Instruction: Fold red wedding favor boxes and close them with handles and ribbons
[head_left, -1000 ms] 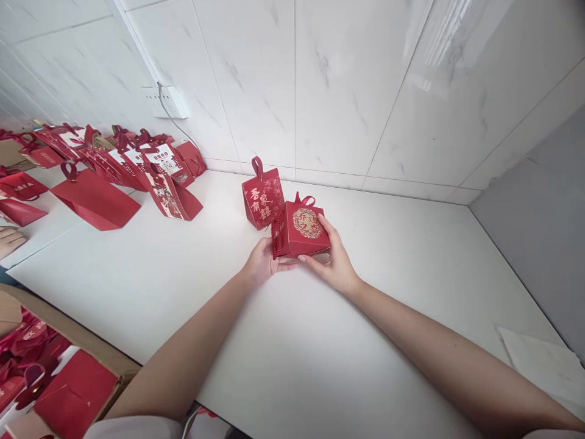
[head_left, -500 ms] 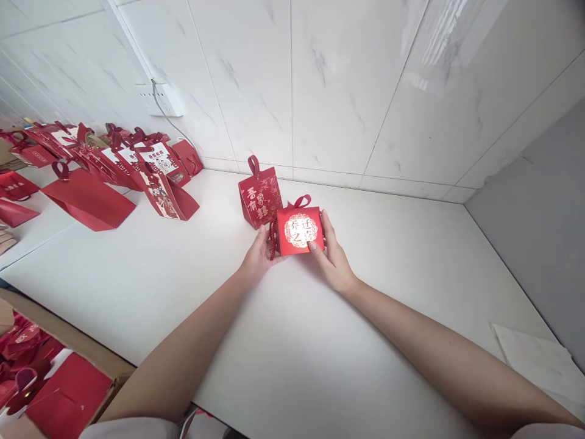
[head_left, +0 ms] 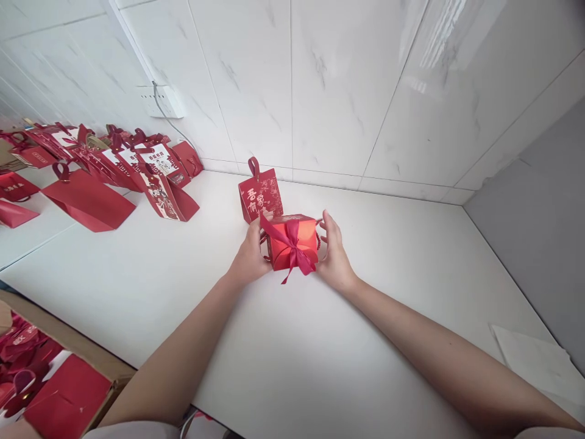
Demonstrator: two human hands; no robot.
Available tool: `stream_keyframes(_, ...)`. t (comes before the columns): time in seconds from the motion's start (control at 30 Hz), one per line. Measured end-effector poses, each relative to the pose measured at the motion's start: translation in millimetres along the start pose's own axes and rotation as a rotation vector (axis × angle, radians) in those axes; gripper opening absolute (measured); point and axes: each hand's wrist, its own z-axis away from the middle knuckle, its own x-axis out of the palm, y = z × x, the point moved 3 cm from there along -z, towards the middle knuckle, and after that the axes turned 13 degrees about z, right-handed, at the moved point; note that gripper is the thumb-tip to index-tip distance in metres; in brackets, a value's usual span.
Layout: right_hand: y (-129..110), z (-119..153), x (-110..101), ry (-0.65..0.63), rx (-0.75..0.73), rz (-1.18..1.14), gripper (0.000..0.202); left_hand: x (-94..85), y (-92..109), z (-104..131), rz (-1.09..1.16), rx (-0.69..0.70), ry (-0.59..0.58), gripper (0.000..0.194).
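A small red gift box (head_left: 280,250) with a crimson ribbon bow (head_left: 295,245) is held above the white table. Its bow side faces me, and twisted cord handles hang at both sides. Against its left side, my left hand (head_left: 250,255) is closed on it, with some fingers hidden behind. My right hand (head_left: 336,256) cups the right side near the cord, the thumb low by the bottom edge. Just behind stands a dark red gift box (head_left: 269,186) with a ribbon loop on top and light lettering, partly covered by the held box.
Several red gift boxes (head_left: 91,195) with ribbon loops stand along the left of the white table (head_left: 365,366). At the lower left, a cardboard carton (head_left: 109,372) holds more red boxes. A tiled wall with a socket (head_left: 161,102) and a cable runs behind.
The held gift box has been turned: its gold-lettered face was toward me, and now the bow side is. It sits slightly lower, and my right fingers have spread from its front face.
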Motion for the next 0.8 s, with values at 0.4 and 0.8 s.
stream_keyframes(0.4,-13.0,-0.4,-8.0,-0.020,-0.076,0.038,0.092,-2.1,-2.2,1.4,-0.003,-0.138,-0.061,0.091)
stream_keyframes(0.8,-16.0,0.8,-9.0,0.011,-0.090,0.080,0.096,-0.4,0.0,2.3,-0.111,-0.169,-0.070,0.091)
